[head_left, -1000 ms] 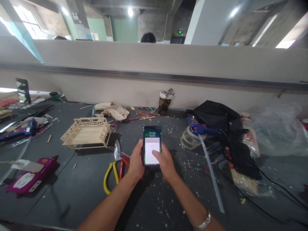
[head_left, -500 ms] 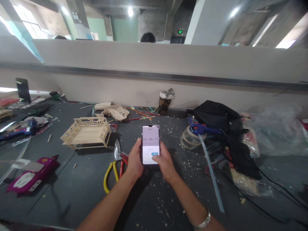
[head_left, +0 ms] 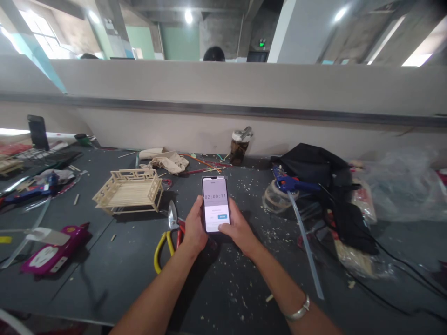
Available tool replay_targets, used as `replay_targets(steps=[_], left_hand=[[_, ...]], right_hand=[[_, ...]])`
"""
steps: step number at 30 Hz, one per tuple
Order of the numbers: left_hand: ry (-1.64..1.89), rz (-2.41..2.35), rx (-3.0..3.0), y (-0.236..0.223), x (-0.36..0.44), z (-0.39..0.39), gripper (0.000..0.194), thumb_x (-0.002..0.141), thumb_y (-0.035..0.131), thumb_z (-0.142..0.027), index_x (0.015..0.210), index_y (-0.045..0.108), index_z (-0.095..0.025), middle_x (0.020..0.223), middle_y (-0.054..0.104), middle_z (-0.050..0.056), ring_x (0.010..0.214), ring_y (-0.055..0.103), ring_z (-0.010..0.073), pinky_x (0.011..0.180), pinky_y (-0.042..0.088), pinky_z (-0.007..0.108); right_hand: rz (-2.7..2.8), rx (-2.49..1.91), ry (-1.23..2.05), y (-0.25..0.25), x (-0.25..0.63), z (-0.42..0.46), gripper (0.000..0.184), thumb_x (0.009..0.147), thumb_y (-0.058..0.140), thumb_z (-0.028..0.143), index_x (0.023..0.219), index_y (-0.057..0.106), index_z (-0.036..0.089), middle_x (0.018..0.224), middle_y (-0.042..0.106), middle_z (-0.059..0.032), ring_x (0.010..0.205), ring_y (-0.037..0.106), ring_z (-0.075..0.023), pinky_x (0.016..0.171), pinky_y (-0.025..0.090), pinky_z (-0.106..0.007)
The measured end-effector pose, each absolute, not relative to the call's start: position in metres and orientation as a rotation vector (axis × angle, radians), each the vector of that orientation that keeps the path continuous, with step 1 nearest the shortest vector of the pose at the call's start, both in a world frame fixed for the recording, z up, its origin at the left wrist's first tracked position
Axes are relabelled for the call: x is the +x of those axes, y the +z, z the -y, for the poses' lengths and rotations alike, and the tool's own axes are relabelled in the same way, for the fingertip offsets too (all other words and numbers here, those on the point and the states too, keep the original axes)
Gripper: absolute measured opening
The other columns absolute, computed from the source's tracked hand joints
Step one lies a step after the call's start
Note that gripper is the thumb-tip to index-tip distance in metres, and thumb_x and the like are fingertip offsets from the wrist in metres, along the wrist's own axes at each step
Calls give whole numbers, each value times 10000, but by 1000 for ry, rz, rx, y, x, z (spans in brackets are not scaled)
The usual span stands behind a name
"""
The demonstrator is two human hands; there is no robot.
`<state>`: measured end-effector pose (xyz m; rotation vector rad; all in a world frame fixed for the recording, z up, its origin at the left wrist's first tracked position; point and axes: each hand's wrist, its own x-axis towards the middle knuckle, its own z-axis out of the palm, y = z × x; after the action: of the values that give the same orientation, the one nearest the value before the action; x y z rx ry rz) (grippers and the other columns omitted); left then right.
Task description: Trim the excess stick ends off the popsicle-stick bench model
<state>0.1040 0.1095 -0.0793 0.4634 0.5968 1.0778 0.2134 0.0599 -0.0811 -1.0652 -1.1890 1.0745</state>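
A phone (head_left: 215, 200) with a lit screen reading 02:00:11 is held upright between both hands over the middle of the table. My left hand (head_left: 195, 228) wraps round its left edge. Along the right edge grips my right hand (head_left: 240, 228), its thumb over the lower part of the screen near a blue button. Scissors (head_left: 172, 218) with yellow and red handles lie on the table just left of my left hand, partly hidden by it. Farther left stands a small bed-like frame (head_left: 129, 193) made of thin wooden sticks.
Cloth gloves (head_left: 169, 162) and a dark cup (head_left: 239, 146) stand by the back partition (head_left: 195, 83). On the right are a blue glue gun (head_left: 293, 184) with a glue stick, a black bag (head_left: 310, 163), cables and plastic bags. A magenta device (head_left: 57, 251) lies at left.
The phone has shifted slightly up and left in the picture, with both hands still around it. Its timer reading is the same. The view has moved a little.
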Motion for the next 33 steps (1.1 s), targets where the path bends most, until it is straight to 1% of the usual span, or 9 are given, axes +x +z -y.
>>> replay_targets(steps=[4, 8, 12, 15, 18, 23, 27, 33], left_hand=[[1083, -598, 481, -81, 105, -108, 343, 818, 586, -422, 985, 680, -137, 985, 727, 74, 954, 667, 263, 849, 505, 367], [1043, -602, 488, -81, 107, -104, 384, 807, 596, -438, 1014, 676, -125, 983, 727, 88, 946, 668, 270, 842, 506, 369], [1043, -609, 483, -80, 108, -103, 406, 815, 583, -438, 1045, 667, -114, 978, 727, 97, 935, 670, 272, 823, 511, 368], [1041, -617, 482, -79, 108, -102, 408, 823, 575, -430, 1061, 661, -111, 979, 727, 97, 929, 671, 269, 811, 515, 363], [1035, -607, 481, -80, 108, -102, 405, 819, 583, -429, 1059, 662, -113, 979, 727, 93, 921, 672, 266, 801, 516, 356], [1041, -626, 466, -82, 109, -103, 376, 820, 588, -420, 1026, 669, -116, 965, 729, 85, 905, 675, 258, 796, 511, 349], [1058, -616, 492, -81, 109, -102, 371, 818, 596, -418, 1021, 671, -117, 956, 731, 77, 899, 675, 250, 802, 503, 341], [1039, -615, 484, -81, 109, -102, 368, 824, 586, -420, 1016, 671, -118, 925, 735, 68, 887, 677, 247, 805, 499, 344]], right_hand=[[1199, -1043, 1049, -90, 217, -60, 678, 671, 517, 95, 1326, 426, 245, 1291, 572, -18, 1185, 527, -221, 1035, 394, -398], [1157, -1010, 1085, -98, 220, -58, 627, 748, 510, 140, 1355, 411, 262, 1325, 553, -8, 1237, 493, -222, 1062, 368, -409], [1179, -1020, 1091, -98, 221, -57, 571, 812, 493, 182, 1371, 406, 261, 1353, 534, -11, 1255, 478, -221, 1069, 362, -400], [1196, -1068, 1057, -98, 222, -57, 535, 834, 482, 196, 1362, 413, 249, 1361, 528, -24, 1248, 481, -222, 1065, 363, -390], [1204, -1068, 1054, -99, 223, -57, 525, 824, 481, 179, 1343, 436, 246, 1366, 524, -24, 1256, 470, -229, 1065, 360, -389], [1168, -978, 1099, -100, 222, -56, 608, 767, 483, 124, 1356, 429, 266, 1366, 527, 6, 1250, 476, -233, 1062, 364, -384], [1168, -958, 1095, -98, 221, -55, 608, 762, 478, 125, 1352, 440, 265, 1367, 530, 14, 1252, 476, -232, 1051, 375, -372], [1182, -974, 1057, -103, 222, -56, 638, 757, 478, 121, 1375, 418, 264, 1395, 503, 15, 1275, 452, -219, 1072, 345, -365]])
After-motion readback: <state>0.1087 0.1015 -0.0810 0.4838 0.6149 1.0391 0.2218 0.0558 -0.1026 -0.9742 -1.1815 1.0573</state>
